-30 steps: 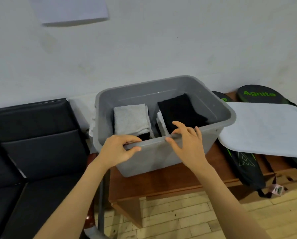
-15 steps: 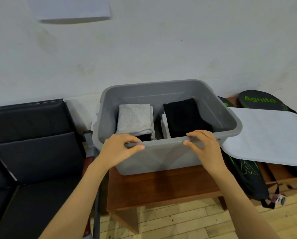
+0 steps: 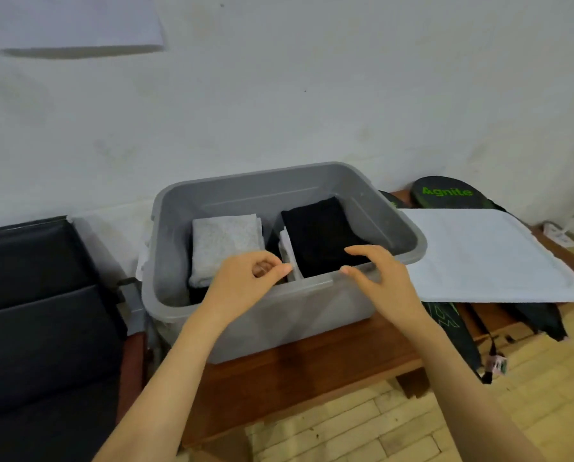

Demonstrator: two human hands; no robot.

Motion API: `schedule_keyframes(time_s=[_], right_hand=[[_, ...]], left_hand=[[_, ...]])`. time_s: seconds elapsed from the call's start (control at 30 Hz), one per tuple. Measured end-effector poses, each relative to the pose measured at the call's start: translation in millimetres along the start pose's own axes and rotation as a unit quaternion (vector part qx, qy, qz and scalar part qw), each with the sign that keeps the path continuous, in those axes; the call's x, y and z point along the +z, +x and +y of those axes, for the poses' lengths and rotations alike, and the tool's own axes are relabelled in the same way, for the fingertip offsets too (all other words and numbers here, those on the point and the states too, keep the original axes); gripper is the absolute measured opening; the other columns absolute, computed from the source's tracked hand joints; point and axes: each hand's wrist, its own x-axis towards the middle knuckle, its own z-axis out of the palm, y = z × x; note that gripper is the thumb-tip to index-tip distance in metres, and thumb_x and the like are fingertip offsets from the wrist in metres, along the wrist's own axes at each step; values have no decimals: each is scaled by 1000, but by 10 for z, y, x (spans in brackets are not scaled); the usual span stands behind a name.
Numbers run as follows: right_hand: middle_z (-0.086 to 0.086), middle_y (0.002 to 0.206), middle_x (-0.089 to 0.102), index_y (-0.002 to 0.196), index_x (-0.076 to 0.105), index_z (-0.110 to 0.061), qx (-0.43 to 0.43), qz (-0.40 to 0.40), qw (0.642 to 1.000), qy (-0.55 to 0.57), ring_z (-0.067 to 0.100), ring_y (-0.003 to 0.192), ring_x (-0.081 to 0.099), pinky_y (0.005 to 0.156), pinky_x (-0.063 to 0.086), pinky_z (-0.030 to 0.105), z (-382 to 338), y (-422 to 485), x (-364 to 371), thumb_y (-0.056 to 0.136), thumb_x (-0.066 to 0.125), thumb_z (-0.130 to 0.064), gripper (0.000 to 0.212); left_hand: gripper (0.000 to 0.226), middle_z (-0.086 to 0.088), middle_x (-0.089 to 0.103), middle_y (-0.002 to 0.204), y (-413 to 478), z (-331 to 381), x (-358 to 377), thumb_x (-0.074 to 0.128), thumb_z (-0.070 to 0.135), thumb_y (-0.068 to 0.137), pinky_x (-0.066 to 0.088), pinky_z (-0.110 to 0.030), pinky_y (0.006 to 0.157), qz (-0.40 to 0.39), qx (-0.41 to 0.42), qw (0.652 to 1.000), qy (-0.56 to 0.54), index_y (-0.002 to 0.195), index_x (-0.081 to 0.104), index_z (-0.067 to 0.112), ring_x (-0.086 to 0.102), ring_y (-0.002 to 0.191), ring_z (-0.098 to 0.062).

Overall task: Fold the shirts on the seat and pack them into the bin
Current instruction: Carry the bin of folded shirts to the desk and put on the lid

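So the left hand (image 3: 245,281) was sitting right over the near rim of the grey bin (image 3: 312,315), fingers curled in toward the thumb, and honestly I couldn't tell if it was gripping the rim under it or just floating there. The right hand (image 3: 382,278) was further along the same rim, fingers spread loose and wide with nothing in them, and the thumb tip looked to be down by the edge. Inside the bin a folded grey shirt (image 3: 224,243) lay on the left, a folded black shirt (image 3: 319,235) on the right, and a thin white folded piece (image 3: 287,251) was wedged between them. Room-wise, the black seat (image 3: 38,311) was on the far left. The bin stood on a low wooden table (image 3: 295,378) pushed against a pale wall (image 3: 312,95), with a sheet of paper (image 3: 75,21) stuck up high. The white lid (image 3: 485,255) rested flat just right of the bin, over a black racket bag (image 3: 445,195). The bin's left end hung a bit past the table edge, close to the seat's arm, and a bare strip of tabletop and plank floor (image 3: 362,428) ran along the front.
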Motion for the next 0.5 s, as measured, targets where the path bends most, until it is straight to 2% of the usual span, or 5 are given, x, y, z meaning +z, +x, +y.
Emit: schedule_keyframes(time_s=[0.07, 0.17, 0.3, 0.4, 0.5], right_hand=[[-21, 115, 53, 122, 57, -28, 25, 38, 999, 16, -6, 110, 43, 85, 31, 0, -4, 59, -161, 91, 61, -30, 31], [-16, 119, 55, 123, 56, -26, 50, 93, 994, 12, -2, 110, 46, 83, 31, 0, 131, 129, -448, 92, 61, -29, 31], [-5, 125, 57, 127, 54, -20, 102, 165, 981, -14, 10, 114, 51, 92, 35, 19, 498, 176, -881, 94, 59, -28, 35], [0, 127, 58, 127, 52, -18, 153, 210, 965, -33, 15, 115, 52, 93, 36, 23, 876, 155, -1185, 94, 57, -27, 35], [6, 129, 56, 130, 48, -15, 247, 208, 946, -24, 20, 115, 53, 92, 37, 25, 1351, 141, -1369, 94, 57, -27, 39]], left_hand=[[8, 19, 65, 89, 179, 224, 150, 60, 42, 88, 43, -10, 71, -11, 31, 999, -14, 90, 64, 36, 59, 83, 5], [19, 14, 63, 97, 417, 535, 463, 59, 36, 91, 44, -9, 73, -4, 68, 997, -42, 107, 65, 26, 57, 87, 3], [29, 8, 59, 108, 620, 1001, 1012, 59, 28, 92, 51, -26, 86, -12, 141, 988, -53, 119, 60, 19, 57, 87, -2], [31, 4, 56, 117, 671, 1322, 1530, 56, 29, 94, 50, -32, 90, -70, 203, 976, -26, 123, 57, 20, 57, 95, -8], [32, 5, 52, 125, 700, 1523, 2139, 49, 31, 98, 47, -28, 94, -113, 174, 978, -15, 128, 53, 21, 53, 107, -8]])
